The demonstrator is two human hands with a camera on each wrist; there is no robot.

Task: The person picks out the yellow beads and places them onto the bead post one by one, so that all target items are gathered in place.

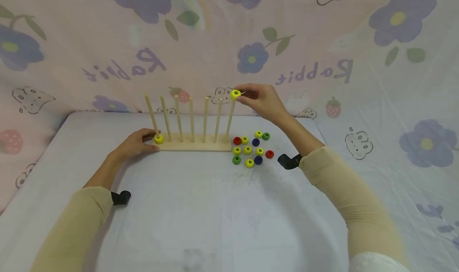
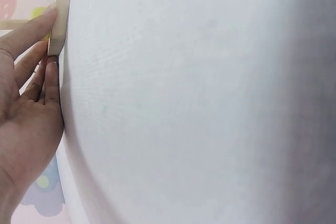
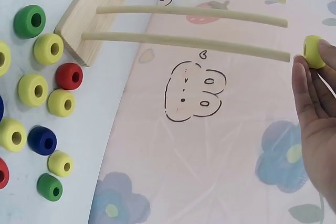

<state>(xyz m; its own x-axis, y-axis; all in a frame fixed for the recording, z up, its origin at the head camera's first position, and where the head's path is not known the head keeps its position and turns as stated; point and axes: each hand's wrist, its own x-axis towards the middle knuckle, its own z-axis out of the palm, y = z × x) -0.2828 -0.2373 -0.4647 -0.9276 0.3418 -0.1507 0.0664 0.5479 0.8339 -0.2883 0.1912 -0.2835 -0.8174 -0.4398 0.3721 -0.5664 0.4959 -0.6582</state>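
Left hand (image 1: 134, 145), mine: gripping one rack (image 1: 195, 147), long axis running rightward, seven pegs (image 1: 192, 122) upright; one threaded bead (image 1: 159, 140) alongside. Right hand (image 1: 264, 100): I pinch one yellow bead (image 3: 315, 51), hole facing the last peg's tip. Beneath, counter (image 1: 179, 208): six yellow beads (image 1: 250, 166), two red (image 1: 269, 156), two green (image 1: 236, 162), two blue (image 1: 258, 162).

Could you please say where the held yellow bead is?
In the head view, the yellow bead is pinched by the right hand, just off the tip of the rightmost wooden peg.

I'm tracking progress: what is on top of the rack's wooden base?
Seven upright wooden pegs, with one yellow bead around the leftmost peg. The patch of base under that bead is covered.
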